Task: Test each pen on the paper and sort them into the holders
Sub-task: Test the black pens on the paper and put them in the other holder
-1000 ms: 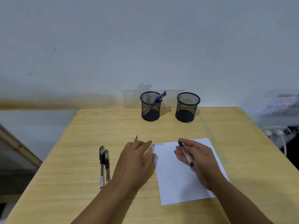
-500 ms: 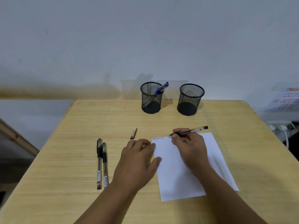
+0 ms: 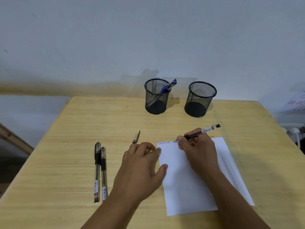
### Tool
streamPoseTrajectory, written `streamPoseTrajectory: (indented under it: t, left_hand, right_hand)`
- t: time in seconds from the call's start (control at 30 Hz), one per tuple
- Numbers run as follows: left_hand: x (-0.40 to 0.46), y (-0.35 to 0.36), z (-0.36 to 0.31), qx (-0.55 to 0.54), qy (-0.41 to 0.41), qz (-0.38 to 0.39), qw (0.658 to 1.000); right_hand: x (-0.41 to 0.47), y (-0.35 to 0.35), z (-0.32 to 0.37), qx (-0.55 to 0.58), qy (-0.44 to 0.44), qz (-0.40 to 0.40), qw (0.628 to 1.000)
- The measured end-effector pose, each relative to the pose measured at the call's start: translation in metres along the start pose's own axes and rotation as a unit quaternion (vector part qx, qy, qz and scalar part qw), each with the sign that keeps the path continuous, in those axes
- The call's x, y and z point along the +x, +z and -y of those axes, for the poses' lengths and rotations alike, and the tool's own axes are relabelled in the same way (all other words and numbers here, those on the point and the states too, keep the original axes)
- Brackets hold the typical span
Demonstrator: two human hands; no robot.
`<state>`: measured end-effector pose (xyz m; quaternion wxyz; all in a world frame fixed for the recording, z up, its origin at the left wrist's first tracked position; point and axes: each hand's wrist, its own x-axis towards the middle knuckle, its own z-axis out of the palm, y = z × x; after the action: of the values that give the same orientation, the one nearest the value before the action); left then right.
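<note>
The black pen [image 3: 200,131] is pinched in the right hand [image 3: 197,150], its tip at the paper's [image 3: 184,187] far edge beside blue scribbles. The left hand [image 3: 142,167] lies flat, fingers loose, pressing the paper's left edge. Left of the paper lie two capped pens [image 3: 99,171] and a loose cap [image 3: 136,137]; beyond its far edge, across bare table [image 3: 74,146], stand two mesh holders [image 3: 200,99], one with a blue pen [image 3: 168,86]

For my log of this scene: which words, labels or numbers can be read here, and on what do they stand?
"DO NO...", red, cut off by the frame edge: wall notice.
Blue scribbles, not words: paper, top edge.
Barcode labels, too small: held pen, two lying pens.
</note>
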<state>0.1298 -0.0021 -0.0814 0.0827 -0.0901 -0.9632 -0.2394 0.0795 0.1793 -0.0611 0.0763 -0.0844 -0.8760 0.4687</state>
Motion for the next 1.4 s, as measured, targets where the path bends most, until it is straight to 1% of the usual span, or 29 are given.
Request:
streamPoseTrajectory:
  t: [0.33,0.57,1.4]
  left_hand:
    - [0.0009,0.0017,0.0017,0.017,-0.008,-0.003,1.0]
    - [0.0007,-0.0002,0.0021,0.02,-0.01,0.007,1.0]
    - [0.0021,0.0009,0.0004,0.031,-0.016,0.016,0.999]
  right_hand:
    - [-0.001,0.0042,-0.0032,-0.02,0.003,-0.009,1.0]
    - [-0.002,0.0046,0.0012,-0.052,0.0,0.008,0.999]
    - [-0.0008,0.0057,-0.0026,-0.047,0.007,-0.008,0.999]
